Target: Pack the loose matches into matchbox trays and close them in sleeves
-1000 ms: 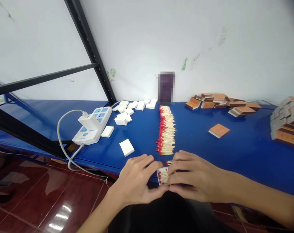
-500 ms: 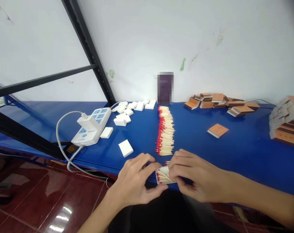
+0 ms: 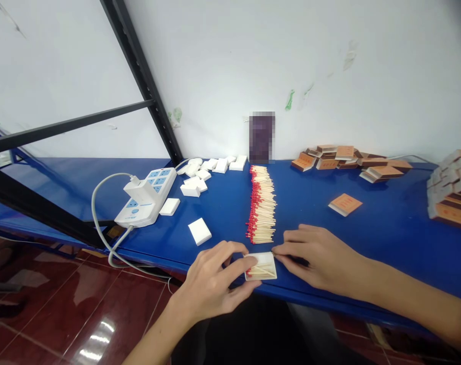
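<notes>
A small white matchbox tray (image 3: 269, 258), part-filled with red-tipped matches (image 3: 262, 269), sits at the table's front edge. My left hand (image 3: 217, 279) grips its left end, with a finger over the inside and the thumb along the near side. At the tray's far right corner is my right hand (image 3: 317, 258), its fingertips pinched together; what they hold, if anything, is too small to make out. Beyond the tray runs a long row of loose matches (image 3: 262, 205), red heads to the left.
White tray pieces (image 3: 200, 231) lie to the left, beside a power strip (image 3: 146, 197) with a cable. Orange matchbox sleeves (image 3: 345, 204) are on the right, more piled by the wall. A stack of matchboxes (image 3: 453, 187) stands far right. A black metal frame (image 3: 139, 66) rises at left.
My right hand has moved off the tray's right end to its far corner, uncovering that end. My left finger now reaches into the tray. The few matches just behind the tray no longer show.
</notes>
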The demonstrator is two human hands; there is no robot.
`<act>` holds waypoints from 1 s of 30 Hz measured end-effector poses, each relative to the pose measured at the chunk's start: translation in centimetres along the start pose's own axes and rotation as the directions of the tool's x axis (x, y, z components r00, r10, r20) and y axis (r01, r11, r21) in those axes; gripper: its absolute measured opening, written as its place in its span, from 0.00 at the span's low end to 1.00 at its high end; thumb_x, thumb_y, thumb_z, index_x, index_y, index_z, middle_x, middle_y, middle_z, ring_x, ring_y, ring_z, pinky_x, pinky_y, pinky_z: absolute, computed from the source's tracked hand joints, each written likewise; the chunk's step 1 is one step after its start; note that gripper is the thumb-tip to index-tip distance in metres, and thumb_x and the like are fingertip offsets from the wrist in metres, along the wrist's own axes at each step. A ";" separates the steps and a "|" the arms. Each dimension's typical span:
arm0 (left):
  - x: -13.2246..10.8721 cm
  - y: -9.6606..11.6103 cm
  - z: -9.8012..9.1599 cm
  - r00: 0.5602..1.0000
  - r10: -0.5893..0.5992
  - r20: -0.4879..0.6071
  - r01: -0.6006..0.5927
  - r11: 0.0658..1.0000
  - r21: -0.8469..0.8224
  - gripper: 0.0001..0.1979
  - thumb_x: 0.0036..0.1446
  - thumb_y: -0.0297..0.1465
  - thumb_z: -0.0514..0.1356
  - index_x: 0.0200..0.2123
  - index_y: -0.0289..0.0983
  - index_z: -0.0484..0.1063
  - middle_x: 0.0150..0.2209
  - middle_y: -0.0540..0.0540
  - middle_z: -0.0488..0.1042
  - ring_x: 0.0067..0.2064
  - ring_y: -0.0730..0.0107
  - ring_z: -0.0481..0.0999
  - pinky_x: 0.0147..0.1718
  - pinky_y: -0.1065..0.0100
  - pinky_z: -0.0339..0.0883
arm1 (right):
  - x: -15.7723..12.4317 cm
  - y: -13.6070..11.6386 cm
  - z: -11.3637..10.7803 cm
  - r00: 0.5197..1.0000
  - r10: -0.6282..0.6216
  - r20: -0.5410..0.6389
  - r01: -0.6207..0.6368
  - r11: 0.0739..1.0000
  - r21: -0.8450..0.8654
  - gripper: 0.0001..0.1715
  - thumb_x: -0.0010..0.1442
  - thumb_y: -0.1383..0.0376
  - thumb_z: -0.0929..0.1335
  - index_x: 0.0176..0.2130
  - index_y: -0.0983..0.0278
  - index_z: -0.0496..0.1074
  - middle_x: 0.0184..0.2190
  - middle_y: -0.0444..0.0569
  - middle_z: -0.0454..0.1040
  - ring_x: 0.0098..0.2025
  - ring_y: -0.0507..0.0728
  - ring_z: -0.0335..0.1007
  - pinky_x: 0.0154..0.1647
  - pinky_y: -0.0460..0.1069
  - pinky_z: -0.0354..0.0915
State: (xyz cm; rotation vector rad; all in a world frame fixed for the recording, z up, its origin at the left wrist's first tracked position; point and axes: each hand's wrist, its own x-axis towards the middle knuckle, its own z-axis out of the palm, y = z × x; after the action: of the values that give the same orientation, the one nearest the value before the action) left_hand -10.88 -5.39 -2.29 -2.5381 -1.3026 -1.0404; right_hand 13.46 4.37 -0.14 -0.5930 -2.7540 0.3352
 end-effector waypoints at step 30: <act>0.4 0.2 0.7 0.992 0.054 -0.112 -0.048 0.997 0.053 0.11 0.62 0.39 0.65 0.42 0.39 0.75 0.40 0.46 0.80 0.36 0.68 0.80 0.36 0.67 0.73 | 0.1 -2.5 1.0 0.984 -0.122 -0.128 0.121 0.993 -0.012 0.09 0.68 0.68 0.62 0.41 0.63 0.72 0.32 0.45 0.71 0.29 0.53 0.65 0.30 0.49 0.56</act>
State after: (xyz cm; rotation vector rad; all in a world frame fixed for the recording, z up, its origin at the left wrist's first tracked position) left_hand -10.23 -5.00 -2.56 -2.4244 -1.2124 -1.1089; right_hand 12.11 2.06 -0.37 -0.4287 -2.6519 0.2542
